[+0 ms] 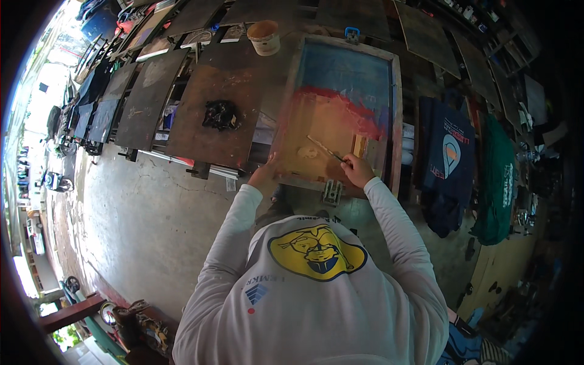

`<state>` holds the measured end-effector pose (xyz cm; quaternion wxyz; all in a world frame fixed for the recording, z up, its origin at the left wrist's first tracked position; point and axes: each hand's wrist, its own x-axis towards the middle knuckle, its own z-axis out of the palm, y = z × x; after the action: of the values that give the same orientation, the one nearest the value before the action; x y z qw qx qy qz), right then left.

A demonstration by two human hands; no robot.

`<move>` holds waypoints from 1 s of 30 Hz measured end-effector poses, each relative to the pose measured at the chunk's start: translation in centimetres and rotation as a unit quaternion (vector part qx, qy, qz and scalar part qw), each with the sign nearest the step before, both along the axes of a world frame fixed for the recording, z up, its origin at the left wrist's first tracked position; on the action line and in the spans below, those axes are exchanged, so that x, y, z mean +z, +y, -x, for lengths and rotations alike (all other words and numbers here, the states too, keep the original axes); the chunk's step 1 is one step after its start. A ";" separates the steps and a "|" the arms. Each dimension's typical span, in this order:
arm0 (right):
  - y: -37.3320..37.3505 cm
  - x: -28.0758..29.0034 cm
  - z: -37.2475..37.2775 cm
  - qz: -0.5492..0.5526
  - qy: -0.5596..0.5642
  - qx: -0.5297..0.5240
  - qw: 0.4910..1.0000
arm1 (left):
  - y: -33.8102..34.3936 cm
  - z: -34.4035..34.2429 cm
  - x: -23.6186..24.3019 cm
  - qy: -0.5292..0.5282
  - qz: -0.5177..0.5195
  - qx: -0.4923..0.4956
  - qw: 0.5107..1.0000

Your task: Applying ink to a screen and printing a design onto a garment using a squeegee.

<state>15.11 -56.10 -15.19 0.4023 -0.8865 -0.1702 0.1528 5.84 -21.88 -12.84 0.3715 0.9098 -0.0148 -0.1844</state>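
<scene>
A wooden-framed printing screen (395,79) lies in front of me, its mesh blue at the far end, red across the middle and yellowish nearer me. My left hand (263,171) grips the screen's left edge near its front corner. My right hand (356,169) holds a thin pale stick or brush (319,144) over the yellowish area; I cannot tell whether its tip touches the mesh. A metal clamp (331,192) is at the near edge of the frame, and another, with a blue part (352,34), is at the far edge.
Dark flat boards (145,97) stand in rows either side. A black crumpled lump (220,115) lies on a brown board. A white bucket (264,44) stands behind. Printed navy (438,188) and green (493,194) garments lie on boards at right. Concrete floor (140,225) shows below.
</scene>
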 end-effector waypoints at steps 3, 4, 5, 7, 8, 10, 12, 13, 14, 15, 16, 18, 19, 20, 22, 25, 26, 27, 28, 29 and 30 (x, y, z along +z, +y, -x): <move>0.4 0.6 0.1 0.012 0.000 -0.015 1.000 | 0.0 0.0 -0.1 -0.008 0.013 -0.007 1.000; 0.6 0.9 0.2 0.026 -0.014 -0.014 0.999 | 0.0 0.0 0.0 0.005 0.004 -0.008 1.000; 0.7 1.0 0.3 0.039 -0.028 -0.012 0.999 | 0.0 -0.1 0.0 0.017 -0.006 -0.009 1.000; 0.9 1.0 0.5 0.054 -0.069 -0.012 0.996 | 0.3 0.0 -0.5 0.007 0.003 -0.009 1.000; 0.9 0.9 0.6 0.069 -0.109 -0.013 0.992 | 0.3 0.0 -0.5 -0.002 0.011 -0.010 1.000; 0.9 0.2 0.6 0.054 -0.125 -0.013 0.991 | 0.2 -0.1 -0.5 -0.004 0.010 -0.009 1.000; 1.1 0.5 0.8 0.039 -0.139 -0.011 0.990 | 0.2 0.0 -0.4 -0.004 0.009 -0.006 1.000; 1.2 0.7 0.9 0.034 -0.138 0.007 0.990 | 0.2 0.0 -0.3 -0.015 0.012 -0.005 1.000; 1.4 1.0 1.0 0.030 -0.138 0.026 0.990 | 0.2 0.1 -0.4 -0.025 0.014 -0.005 1.000; 1.5 1.0 1.1 0.030 -0.138 0.026 0.990 | 0.2 0.2 -0.6 -0.025 0.014 -0.005 1.000; 1.6 1.1 1.2 0.024 -0.127 0.029 0.991 | 0.1 0.3 -0.7 -0.053 0.021 0.016 0.998; 1.4 0.8 1.3 0.019 -0.116 0.032 0.993 | 0.0 0.3 -0.9 -0.081 0.029 0.036 0.996; 1.3 0.7 1.3 0.009 -0.139 0.045 0.989 | 0.0 0.3 -1.0 -0.082 0.023 0.035 0.996; 1.2 0.7 1.3 -0.001 -0.162 0.059 0.985 | 0.0 0.3 -1.1 -0.083 0.016 0.035 0.996; 1.1 0.6 1.5 0.033 -0.157 0.058 0.985 | 0.0 0.4 -1.3 -0.095 0.019 0.032 0.995; 1.3 0.7 1.6 0.060 -0.182 0.048 0.980 | 0.1 0.4 -1.6 -0.099 0.024 0.037 0.994; 1.4 0.8 1.6 0.054 -0.212 0.039 0.975 | 0.0 0.4 -1.6 -0.091 0.025 0.044 0.995; 1.6 0.8 1.7 0.055 -0.212 0.039 0.975 | 0.0 0.5 -1.5 -0.090 0.026 0.045 0.995; 1.8 0.8 1.7 0.046 -0.223 0.019 0.973 | 0.0 0.6 -1.5 -0.082 0.026 0.047 0.995; 1.9 0.8 1.7 0.038 -0.235 -0.002 0.971 | -0.1 0.6 -1.2 -0.075 0.027 0.048 0.996; 1.8 0.5 1.6 0.038 -0.235 -0.002 0.971 | -0.2 0.5 -1.0 -0.075 0.028 0.048 0.996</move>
<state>13.54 -54.30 -14.73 0.3169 -0.9127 -0.2523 -0.0538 5.32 -22.05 -13.83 0.4026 0.9102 -0.0042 -0.0974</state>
